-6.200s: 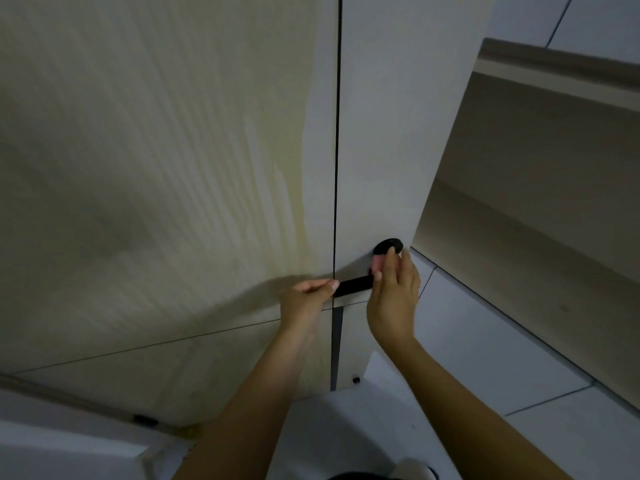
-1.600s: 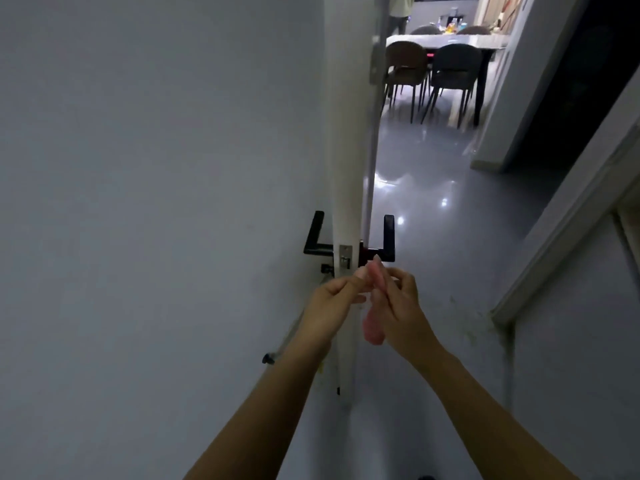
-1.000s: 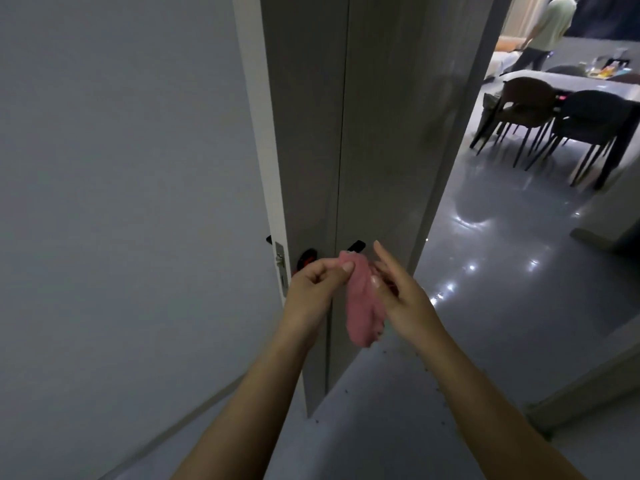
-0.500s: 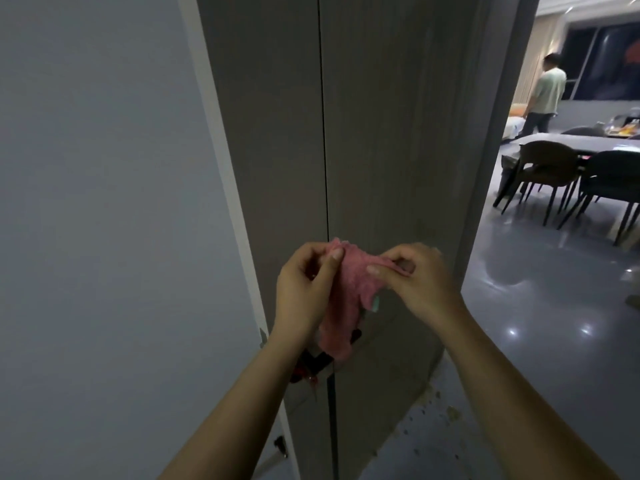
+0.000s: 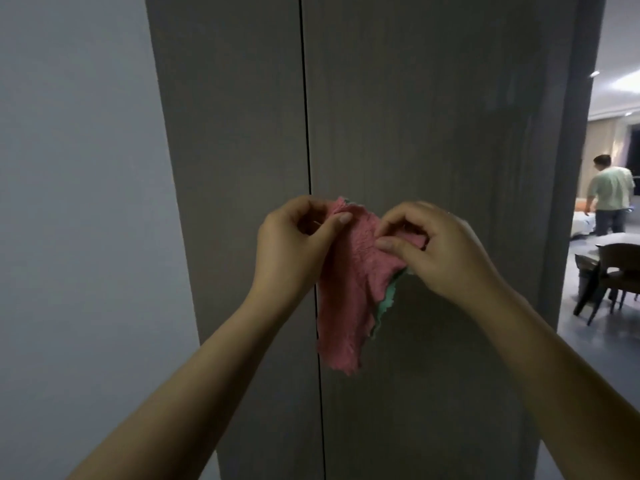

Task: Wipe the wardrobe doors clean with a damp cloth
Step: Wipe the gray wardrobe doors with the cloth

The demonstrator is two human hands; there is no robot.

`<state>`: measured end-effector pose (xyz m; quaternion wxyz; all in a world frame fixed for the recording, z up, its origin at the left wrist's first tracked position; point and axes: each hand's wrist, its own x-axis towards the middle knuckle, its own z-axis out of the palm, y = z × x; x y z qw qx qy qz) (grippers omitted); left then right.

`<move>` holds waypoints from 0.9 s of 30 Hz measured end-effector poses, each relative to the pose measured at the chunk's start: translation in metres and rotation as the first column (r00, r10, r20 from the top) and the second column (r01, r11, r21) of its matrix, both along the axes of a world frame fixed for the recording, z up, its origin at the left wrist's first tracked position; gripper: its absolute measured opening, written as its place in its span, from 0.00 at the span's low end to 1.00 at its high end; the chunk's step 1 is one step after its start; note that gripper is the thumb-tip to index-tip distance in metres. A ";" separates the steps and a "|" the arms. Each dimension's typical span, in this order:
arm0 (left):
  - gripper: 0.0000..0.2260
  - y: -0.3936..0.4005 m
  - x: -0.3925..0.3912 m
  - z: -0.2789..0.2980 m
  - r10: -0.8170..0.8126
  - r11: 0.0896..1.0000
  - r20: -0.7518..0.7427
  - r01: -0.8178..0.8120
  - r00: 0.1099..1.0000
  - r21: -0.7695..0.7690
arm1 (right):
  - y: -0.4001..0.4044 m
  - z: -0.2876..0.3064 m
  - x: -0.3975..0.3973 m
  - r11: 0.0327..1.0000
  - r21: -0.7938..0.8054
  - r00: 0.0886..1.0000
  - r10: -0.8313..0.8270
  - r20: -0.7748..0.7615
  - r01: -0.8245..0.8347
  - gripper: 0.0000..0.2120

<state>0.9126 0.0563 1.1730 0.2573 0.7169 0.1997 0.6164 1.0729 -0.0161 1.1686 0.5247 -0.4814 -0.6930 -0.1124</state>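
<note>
Both hands are raised in front of a tall grey door [image 5: 433, 133], with a pink cloth [image 5: 349, 289] held between them. The left hand [image 5: 294, 244] pinches the cloth's upper left edge between its thumb and curled fingers. The right hand [image 5: 440, 251] grips the upper right part, its thumb pressed on the pink face and its fingers curled round behind. From the fingers the cloth hangs loosely down, ragged along its bottom edge, and a green underside [image 5: 384, 306] shows just below the right thumb. Whether the cloth touches the door behind it cannot be told.

A thin dark vertical seam [image 5: 308, 116] runs down the door surface, passing behind the left fingers and the hanging cloth. Left of the left hand stands a pale wall [image 5: 76, 202]. Far to the right of the right hand, past the door's edge, a lit room opens, where a person in a light green shirt [image 5: 611, 192] stands with back turned, and a dark chair [image 5: 613, 268] stands at a table [image 5: 620, 237]. No container shows anywhere.
</note>
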 end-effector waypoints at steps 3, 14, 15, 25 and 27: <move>0.05 0.011 0.014 0.040 0.111 0.987 0.026 -0.113 0.994 0.115 | 0.017 0.043 0.023 0.999 0.014 0.994 0.044 0.104 -0.045 0.06; 0.07 0.018 0.026 0.169 0.433 0.793 0.040 -0.401 0.901 0.459 | 0.068 0.187 0.057 0.940 0.241 0.962 0.199 0.189 -0.242 0.12; 0.06 0.018 0.024 0.178 0.443 0.783 0.034 -0.405 0.896 0.472 | 0.069 0.197 0.057 0.928 0.276 0.959 0.198 0.205 -0.250 0.12; 0.24 0.000 0.003 0.273 0.727 0.459 0.045 -0.533 0.685 0.711 | 0.067 0.297 0.033 0.831 0.546 0.947 -0.082 0.312 -0.108 0.14; 0.24 0.001 -0.002 0.292 0.766 0.397 0.078 -0.566 0.638 0.723 | 0.068 0.316 0.021 0.822 0.564 0.936 -0.136 0.326 -0.077 0.16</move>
